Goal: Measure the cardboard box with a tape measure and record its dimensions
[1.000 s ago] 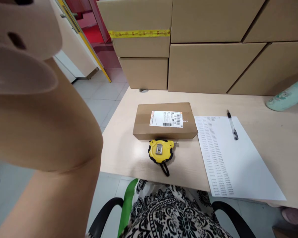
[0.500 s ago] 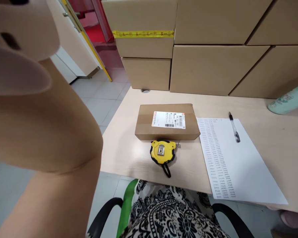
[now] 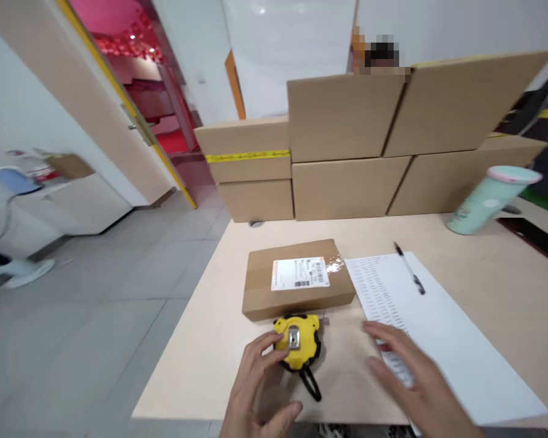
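Observation:
A yellow and black tape measure (image 3: 298, 348) lies on the light wooden desk (image 3: 210, 340), just in front of a flat cardboard parcel (image 3: 296, 278) with a white shipping label. My left hand (image 3: 256, 389) reaches in from below, its fingers spread and its fingertips touching the tape measure's left side. My right hand (image 3: 411, 377) is stretched out flat, fingers apart, over the near left edge of a printed sheet of paper (image 3: 433, 334). A black pen (image 3: 410, 277) rests on that sheet.
Large cardboard boxes (image 3: 347, 146) are stacked along the desk's far edge, one with yellow tape. A mint green tumbler (image 3: 488, 201) and a dark phone (image 3: 534, 237) sit at the right. Grey tiled floor (image 3: 95, 304), a door and a fan stand lie to the left.
The view has tilted up and the arm that blocked the left side is gone. Both hands have come into view over the desk, the left one reaching the tape measure.

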The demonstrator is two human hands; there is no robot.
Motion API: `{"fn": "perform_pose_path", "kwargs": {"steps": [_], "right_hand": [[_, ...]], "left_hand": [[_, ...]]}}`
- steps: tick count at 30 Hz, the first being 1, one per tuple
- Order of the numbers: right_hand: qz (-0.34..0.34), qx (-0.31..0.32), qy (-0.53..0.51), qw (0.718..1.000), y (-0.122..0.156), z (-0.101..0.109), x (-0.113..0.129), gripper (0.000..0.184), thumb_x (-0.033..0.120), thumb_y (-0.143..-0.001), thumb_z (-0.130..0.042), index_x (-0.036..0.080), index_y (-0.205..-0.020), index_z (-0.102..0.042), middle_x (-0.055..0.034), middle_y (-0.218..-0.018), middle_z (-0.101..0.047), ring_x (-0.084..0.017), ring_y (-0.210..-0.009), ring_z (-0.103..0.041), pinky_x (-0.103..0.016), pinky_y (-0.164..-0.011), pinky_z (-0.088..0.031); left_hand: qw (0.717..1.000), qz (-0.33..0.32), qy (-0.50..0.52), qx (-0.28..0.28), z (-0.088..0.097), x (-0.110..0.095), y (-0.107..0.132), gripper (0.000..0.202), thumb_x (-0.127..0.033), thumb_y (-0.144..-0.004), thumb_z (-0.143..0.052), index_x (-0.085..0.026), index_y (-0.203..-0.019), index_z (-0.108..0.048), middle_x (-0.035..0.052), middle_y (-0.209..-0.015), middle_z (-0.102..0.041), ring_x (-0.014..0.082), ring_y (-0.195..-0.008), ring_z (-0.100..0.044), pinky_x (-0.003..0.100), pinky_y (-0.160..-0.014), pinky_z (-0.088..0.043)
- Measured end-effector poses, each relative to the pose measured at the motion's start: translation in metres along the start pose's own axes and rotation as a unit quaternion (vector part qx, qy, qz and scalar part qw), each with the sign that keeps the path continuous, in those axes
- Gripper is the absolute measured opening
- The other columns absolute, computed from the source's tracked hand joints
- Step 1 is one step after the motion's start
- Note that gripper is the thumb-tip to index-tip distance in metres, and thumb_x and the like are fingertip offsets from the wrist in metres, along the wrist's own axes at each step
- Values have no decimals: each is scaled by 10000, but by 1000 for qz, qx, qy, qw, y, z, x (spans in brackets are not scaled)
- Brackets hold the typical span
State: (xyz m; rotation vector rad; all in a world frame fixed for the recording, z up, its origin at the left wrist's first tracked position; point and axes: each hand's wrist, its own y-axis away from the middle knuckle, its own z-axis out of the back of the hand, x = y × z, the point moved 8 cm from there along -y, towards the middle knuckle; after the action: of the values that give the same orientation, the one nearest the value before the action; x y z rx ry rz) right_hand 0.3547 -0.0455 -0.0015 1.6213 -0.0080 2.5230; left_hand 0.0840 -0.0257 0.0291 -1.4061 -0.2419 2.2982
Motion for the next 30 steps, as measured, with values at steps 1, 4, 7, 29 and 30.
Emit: {"fn": "perform_pose_path", "kwargs": {"steps": [1, 4, 7, 29, 30], "right_hand": [[34, 15, 26, 999, -6, -17, 4, 389, 391, -804, -653, 310, -1181, -608, -64, -1314, -555, -284, -1198, -509, -429, -966, -477], [105, 45, 91, 989, -17, -59, 11, 439, 396, -880, -523, 302, -1309, -506, -52, -1423, -458, -268, -1317, -399, -489, -1091, -343], [109, 54, 100, 988, -22, -77, 8, 535, 413, -899, -478, 300, -1411, -373, -56, -1502, -342, -266, -1374, -310, -508, -1107, -310], [-21, 182, -165, 969, -17, -52, 54, 306, 528, -772, -632, 258, -917, -623, -5, -752, -579, -151, -683, -537, -291, -638, -478], [-31, 184, -186, 965, -20, -54, 53, 325, 541, -761, -638, 250, -904, -616, -2, -736, -575, -145, -662, -531, -286, -618, -473]], "left_hand": [[999, 14, -37, -26, -5, 11, 2, 532, -329, -713, -742, -315, -1211, -555, 107, -1310, -507, 349, -1245, -440, 531, -986, -416], [998, 48, -47, 0, -25, 34, 7, 661, -312, -744, -712, -321, -1337, -419, 121, -1422, -368, 344, -1330, -348, 538, -1045, -364], [994, 74, -61, 60, -39, 44, 7, 831, -304, -711, -745, -317, -1409, -295, 129, -1496, -245, 340, -1384, -255, 533, -1091, -308], [792, 269, 526, 156, -57, 12, 0, 890, -615, -541, -784, -258, -1291, -462, 116, -1166, -598, 240, -888, -616, 310, -718, -472], [791, 281, 520, 156, -58, 15, 0, 942, -573, -483, -836, -265, -1295, -472, 112, -1189, -591, 244, -919, -612, 304, -736, -472]]}}
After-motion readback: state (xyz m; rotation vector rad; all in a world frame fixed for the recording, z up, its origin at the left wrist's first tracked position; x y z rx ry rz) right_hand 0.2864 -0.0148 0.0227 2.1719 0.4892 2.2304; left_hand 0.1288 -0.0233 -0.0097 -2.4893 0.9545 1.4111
